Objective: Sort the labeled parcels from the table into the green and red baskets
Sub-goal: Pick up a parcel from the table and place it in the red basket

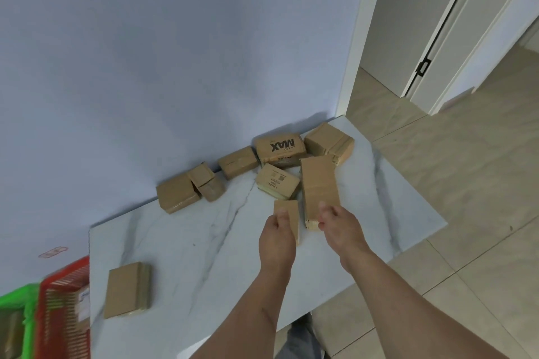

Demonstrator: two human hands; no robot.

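Several brown cardboard parcels lie on a white marble-look table (204,242). My left hand (277,237) grips a small flat parcel (288,213) near the table's middle. My right hand (338,221) holds the near end of a long tall parcel (318,183). Behind them lie a printed parcel (278,183), a "MAX" box (280,147) and more parcels along the wall. One flat parcel (127,290) sits alone at the table's near left corner. The red basket (61,329) and the green basket (17,300) stand on the floor at lower left, with parcels inside.
A blue-grey wall backs the table. To the right lie a tiled floor, a white door frame (354,46) and an open doorway. The table's right edge (414,183) runs diagonally beside the floor. A leg in grey trousers (303,338) shows below the table.
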